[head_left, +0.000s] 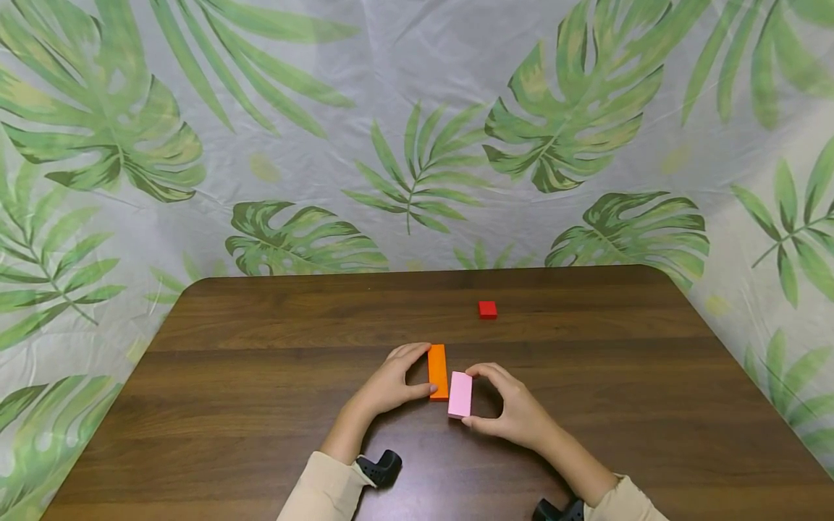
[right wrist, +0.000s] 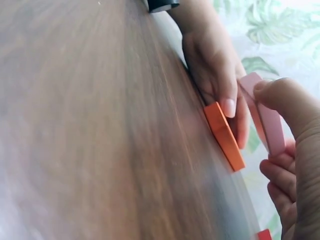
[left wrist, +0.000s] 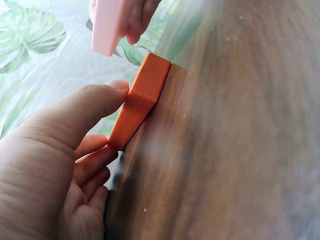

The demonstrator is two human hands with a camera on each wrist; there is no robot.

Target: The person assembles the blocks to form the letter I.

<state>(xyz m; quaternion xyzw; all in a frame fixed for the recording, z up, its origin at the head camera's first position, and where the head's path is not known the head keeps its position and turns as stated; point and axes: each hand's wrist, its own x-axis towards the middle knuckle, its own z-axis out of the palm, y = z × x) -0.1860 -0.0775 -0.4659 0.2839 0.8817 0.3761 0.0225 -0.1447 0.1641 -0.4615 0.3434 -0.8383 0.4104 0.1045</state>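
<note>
An orange block (head_left: 438, 372), long and flat, lies on the wooden table. My left hand (head_left: 394, 380) pinches it along its length, with the thumb at the near end and a finger at the far end. A pink block (head_left: 460, 395) is held in my right hand (head_left: 517, 409) between thumb and fingers. In the right wrist view the pink block (right wrist: 264, 115) is up off the table, close beside the orange block (right wrist: 225, 137). The left wrist view shows only the lower part of the pink block (left wrist: 109, 25).
A small red block (head_left: 487, 310) lies farther back on the table (head_left: 260, 427), right of the orange one. Behind the table's far edge hangs a leaf-patterned cloth (head_left: 430, 87). Black wrist devices (head_left: 384, 469) sit at both cuffs.
</note>
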